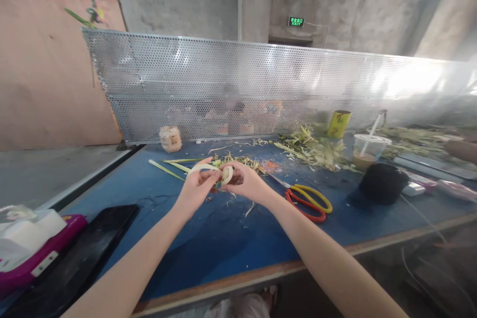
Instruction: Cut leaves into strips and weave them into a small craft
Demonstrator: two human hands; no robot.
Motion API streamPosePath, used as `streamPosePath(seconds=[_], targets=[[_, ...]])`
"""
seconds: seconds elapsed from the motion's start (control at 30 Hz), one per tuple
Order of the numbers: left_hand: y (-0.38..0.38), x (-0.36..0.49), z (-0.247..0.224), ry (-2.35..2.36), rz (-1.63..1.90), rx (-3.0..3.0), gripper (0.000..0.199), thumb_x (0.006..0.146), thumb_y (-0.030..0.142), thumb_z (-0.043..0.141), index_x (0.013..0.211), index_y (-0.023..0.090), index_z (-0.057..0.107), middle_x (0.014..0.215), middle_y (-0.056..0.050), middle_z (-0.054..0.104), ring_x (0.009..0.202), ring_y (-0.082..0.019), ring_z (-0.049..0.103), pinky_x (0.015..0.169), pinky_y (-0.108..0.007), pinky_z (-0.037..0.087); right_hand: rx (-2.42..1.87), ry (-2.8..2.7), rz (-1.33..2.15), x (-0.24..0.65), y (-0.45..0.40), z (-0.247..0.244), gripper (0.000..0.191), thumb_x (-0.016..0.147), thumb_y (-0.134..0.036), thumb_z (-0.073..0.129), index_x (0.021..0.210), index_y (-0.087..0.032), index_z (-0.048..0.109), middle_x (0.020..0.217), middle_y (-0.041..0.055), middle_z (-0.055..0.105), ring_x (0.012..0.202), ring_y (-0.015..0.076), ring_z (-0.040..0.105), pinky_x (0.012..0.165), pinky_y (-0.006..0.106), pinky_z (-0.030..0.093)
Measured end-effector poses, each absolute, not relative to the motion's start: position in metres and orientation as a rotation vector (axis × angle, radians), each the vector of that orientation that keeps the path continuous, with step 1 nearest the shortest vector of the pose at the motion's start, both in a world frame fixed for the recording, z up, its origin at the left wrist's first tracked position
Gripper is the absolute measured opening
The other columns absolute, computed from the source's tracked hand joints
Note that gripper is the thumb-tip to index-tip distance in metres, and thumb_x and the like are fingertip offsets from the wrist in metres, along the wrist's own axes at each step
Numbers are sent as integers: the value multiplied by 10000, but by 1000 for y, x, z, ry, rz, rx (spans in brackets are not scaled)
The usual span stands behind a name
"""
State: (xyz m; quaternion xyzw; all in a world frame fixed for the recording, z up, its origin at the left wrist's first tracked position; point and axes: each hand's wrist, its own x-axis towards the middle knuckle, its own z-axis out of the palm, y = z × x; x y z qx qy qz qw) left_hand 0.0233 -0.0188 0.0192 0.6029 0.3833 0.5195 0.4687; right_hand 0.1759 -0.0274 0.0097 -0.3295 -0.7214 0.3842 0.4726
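Note:
Over the middle of the blue table (208, 248), my left hand (199, 184) and my right hand (240, 179) meet around a pale, curled leaf strip (227, 175). The fingers of both hands are pinched on it, and a loop of the strip arches over the left fingers. Just behind the hands lies a heap of dry plant scraps (248, 163). Long green-white stalks (166, 170) rest to the left. Scissors with one red and one yellow handle (307, 202) lie to the right of my right hand.
A perforated metal screen (186, 84) stands behind the table. To the right are husk strips (315, 149), a yellow can (339, 124), a drink cup (367, 149) and a black roll (383, 184). A black tray-like object (82, 253) lies at left; a thread spool (170, 139) stands behind.

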Motion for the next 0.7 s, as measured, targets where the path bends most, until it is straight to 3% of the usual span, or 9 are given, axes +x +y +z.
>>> streamPosePath(seconds=[0.07, 0.13, 0.23, 0.3, 0.4, 0.7], targets=[[-18, 23, 19, 940, 1247, 1553, 154, 627, 260, 589, 679, 122, 635, 1014, -111, 582, 686, -170, 583, 537, -289, 485, -819, -1748, 949, 177, -28, 12, 371, 623, -187, 635, 956, -184, 471, 773, 0, 559, 661, 107, 550, 637, 262, 469], [-17, 22, 18, 899, 1200, 1585, 188, 636, 223, 556, 788, 140, 631, 957, -91, 594, 717, -174, 580, 572, -298, 490, -845, -1724, 926, 178, -29, 16, 336, 622, -196, 636, 918, -179, 479, 741, -10, 553, 630, 99, 535, 625, 257, 462], [-16, 21, 14, 817, 1138, 1601, 571, 602, 162, 595, 1152, 173, 444, 831, -42, 612, 733, -167, 580, 610, -292, 477, -876, -1689, 883, 179, -30, 20, 289, 619, -211, 636, 863, -170, 487, 711, -20, 541, 594, 86, 510, 614, 250, 445], [-16, 21, 12, 781, 1119, 1644, 735, 598, 154, 621, 1254, 171, 292, 826, -36, 612, 778, -164, 579, 649, -281, 464, -876, -1674, 883, 180, -30, 22, 280, 613, -209, 637, 844, -167, 484, 707, -23, 538, 589, 83, 503, 609, 245, 435], [-15, 20, 11, 747, 1115, 1678, 777, 618, 199, 633, 1277, 178, 222, 841, -47, 602, 787, -171, 577, 618, -274, 467, -862, -1658, 904, 180, -30, 22, 280, 606, -190, 635, 839, -165, 482, 706, -22, 541, 593, 85, 504, 597, 239, 428], [-15, 17, 13, 804, 1121, 1730, 784, 632, 209, 619, 1293, 167, 200, 734, -6, 590, 570, -121, 546, 493, -236, 438, -829, -1621, 1124, 180, -33, 27, 287, 601, -201, 648, 830, -176, 476, 651, -45, 544, 538, 77, 525, 545, 227, 442]])
